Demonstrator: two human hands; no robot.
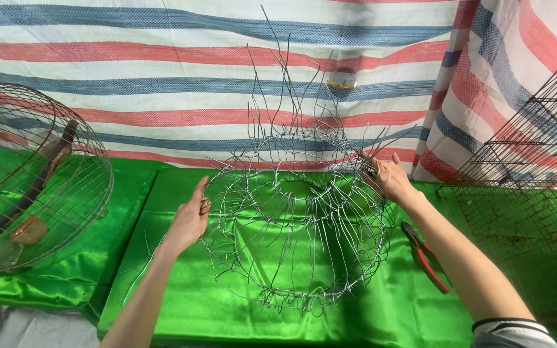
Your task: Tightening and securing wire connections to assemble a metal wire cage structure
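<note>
Both hands [189, 219] [389, 178] outstretched, fingers curled

— What is the work carried on?
— A table [182, 309] covered in shiny green cloth.

— What is found lying on it?
— A wire basket [294, 238] at centre, red-handled pliers [425, 256] to its right, a round wire cage [33, 174] at left, black wire racks [530, 193] at right.

— Where did the one camera sit?

— On the head, as I read it. It looked forward and down over a table draped in shiny green satin cloth [182, 309], facing a hanging red, white and blue striped woven tarp [162, 58].

— How near?

— Close, at arm's reach: both forearms entered from the bottom edge. It was the only view I had, so nothing overlapped.
</note>
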